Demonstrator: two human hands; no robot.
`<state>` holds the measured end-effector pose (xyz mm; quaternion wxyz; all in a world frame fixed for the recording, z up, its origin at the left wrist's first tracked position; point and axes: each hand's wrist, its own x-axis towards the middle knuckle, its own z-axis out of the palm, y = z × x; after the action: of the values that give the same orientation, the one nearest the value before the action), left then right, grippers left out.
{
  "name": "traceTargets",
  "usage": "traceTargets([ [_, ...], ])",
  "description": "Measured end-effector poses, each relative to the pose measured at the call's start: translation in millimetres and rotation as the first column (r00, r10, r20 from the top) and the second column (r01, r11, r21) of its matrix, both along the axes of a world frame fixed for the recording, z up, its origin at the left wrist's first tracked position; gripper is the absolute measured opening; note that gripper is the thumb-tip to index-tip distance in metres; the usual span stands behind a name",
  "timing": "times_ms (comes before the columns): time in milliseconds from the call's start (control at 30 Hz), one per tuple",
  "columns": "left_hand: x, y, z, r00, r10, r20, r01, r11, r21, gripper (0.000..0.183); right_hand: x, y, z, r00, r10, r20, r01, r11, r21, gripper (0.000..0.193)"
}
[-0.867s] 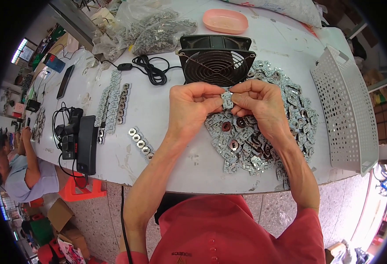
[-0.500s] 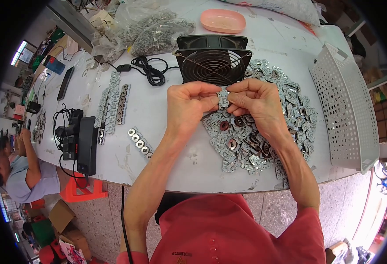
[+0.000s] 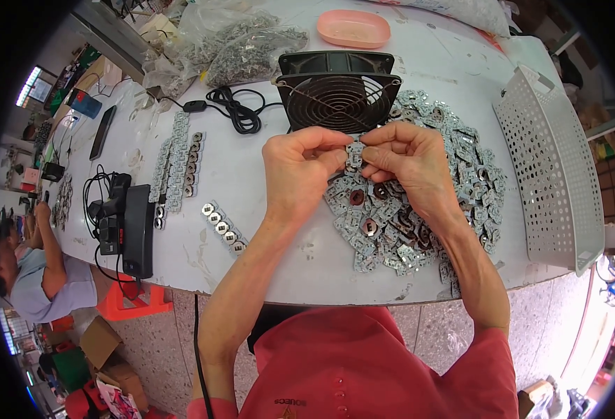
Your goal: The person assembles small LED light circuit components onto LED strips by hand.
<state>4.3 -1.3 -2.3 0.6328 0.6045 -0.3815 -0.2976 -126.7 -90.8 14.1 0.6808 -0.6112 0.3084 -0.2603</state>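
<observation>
Between my two hands is a small silvery metal part point(image 3: 354, 155), flat and squarish, held upright just in front of the black fan point(image 3: 339, 101). My left hand point(image 3: 304, 167) pinches its left side with thumb and forefinger. From the right, my right hand point(image 3: 408, 159) grips the same part with thumb and fingertips. Some of its surface is hidden by my fingers. Below and to the right of my hands spreads a heap of similar metal parts point(image 3: 398, 227), a few with dark brown round pieces. A short slanted row of parts with round centres point(image 3: 223, 227) lies left of my left forearm.
Longer rows of parts point(image 3: 174, 164) stand farther left, beside a black power tool with cables point(image 3: 115, 209). A coiled black cord point(image 3: 237, 112) lies by the fan. Behind are bags of small parts point(image 3: 255, 59) and a pink dish point(image 3: 353, 29). A white perforated basket point(image 3: 548, 167) stands at right.
My fingers have shifted slightly around the metal part, which stays pinched between both hands. The whole view has moved a little; the heap and rows look unchanged.
</observation>
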Motion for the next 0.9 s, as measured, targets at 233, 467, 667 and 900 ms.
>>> traceTargets([
  [233, 4.6, 0.4, 4.4, 0.986, -0.078, -0.144, 0.081, 0.997, 0.012, 0.016, -0.7, -2.5, 0.8, 1.0, 0.013, -0.024, -0.012, 0.999, 0.039, 0.017],
  [467, 8.2, 2.7, 6.9, 0.961, -0.173, -0.217, 0.189, 0.98, 0.056, 0.026, -1.8, -1.4, 1.0, 1.0, -0.014, 0.001, 0.014, 0.999, 0.046, 0.018],
  [667, 4.8, 3.3, 3.7, 0.979, -0.201, -0.028, 0.202, 0.978, 0.045, 0.034, -2.2, -1.0, 3.6, 1.0, -0.014, 0.008, 0.013, 0.998, 0.057, 0.017],
  [900, 5.6, 2.9, 3.1, 0.982, -0.189, -0.019, 0.19, 0.979, 0.068, 0.033, -4.5, -3.0, 5.6, 0.998, 0.016, -0.063, -0.015, 1.0, 0.017, 0.013],
])
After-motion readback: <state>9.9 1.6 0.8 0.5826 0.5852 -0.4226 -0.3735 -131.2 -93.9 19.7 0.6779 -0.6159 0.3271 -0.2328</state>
